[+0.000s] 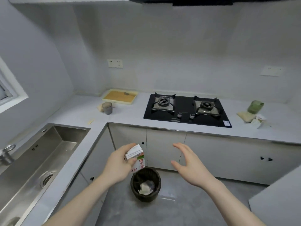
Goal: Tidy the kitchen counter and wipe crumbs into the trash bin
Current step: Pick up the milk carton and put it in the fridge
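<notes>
The left hand [119, 163], nearest the viewer with its forearm, has its grip closed round a small white milk carton with red lettering and a green band [136, 156], thumb on the near face and fingers behind; the carton hangs in the air just above the rim of the dark woven round trash bin [145, 183] standing on the floor, which already holds crumpled pale waste. The right hand [189, 165] hovers beside it, grip open and holding nothing. To finish well, centre the carton over the bin mouth before releasing, since it now sits over the far rim and could tip outside; litter remains at the right end of the grey desk [128, 111].

Black trash bin [145, 183], white-and-red carton [136, 156]
</notes>
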{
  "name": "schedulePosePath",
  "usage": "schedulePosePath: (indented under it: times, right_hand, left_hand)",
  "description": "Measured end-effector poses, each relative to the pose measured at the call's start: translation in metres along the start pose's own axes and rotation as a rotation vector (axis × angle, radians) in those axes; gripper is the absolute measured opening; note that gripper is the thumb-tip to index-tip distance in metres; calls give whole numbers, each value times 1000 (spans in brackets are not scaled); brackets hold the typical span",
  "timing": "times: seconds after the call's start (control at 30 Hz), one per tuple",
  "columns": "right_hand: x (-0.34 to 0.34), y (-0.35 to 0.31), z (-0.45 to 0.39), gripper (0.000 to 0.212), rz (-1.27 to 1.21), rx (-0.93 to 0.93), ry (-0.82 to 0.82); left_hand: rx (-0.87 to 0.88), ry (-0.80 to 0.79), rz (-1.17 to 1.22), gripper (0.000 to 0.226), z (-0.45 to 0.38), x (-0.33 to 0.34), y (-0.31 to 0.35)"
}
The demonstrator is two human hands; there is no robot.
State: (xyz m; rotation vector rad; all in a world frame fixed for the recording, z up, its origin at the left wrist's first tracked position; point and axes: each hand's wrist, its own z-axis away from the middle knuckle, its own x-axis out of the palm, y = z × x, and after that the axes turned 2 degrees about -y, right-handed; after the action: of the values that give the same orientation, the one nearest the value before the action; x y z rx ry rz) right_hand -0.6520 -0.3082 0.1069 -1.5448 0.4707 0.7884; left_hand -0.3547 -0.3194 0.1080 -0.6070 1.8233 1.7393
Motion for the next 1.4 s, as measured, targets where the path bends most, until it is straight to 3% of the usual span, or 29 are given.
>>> schedulePosePath:
  times: [0.7, 0.97, 1.4]
  right_hand:
    - [-184, 197, -67, 63, 50, 326, 312]
    - [-252, 283, -60, 63, 44, 446, 398]
    - [-364, 438, -68, 62, -6, 482, 281]
  left_hand:
    - [297, -356, -5, 51, -286, 203, 153]
    - [389, -464, -10, 58, -348, 298, 229]
    - [311, -456, -99, 39, -391, 464, 322]
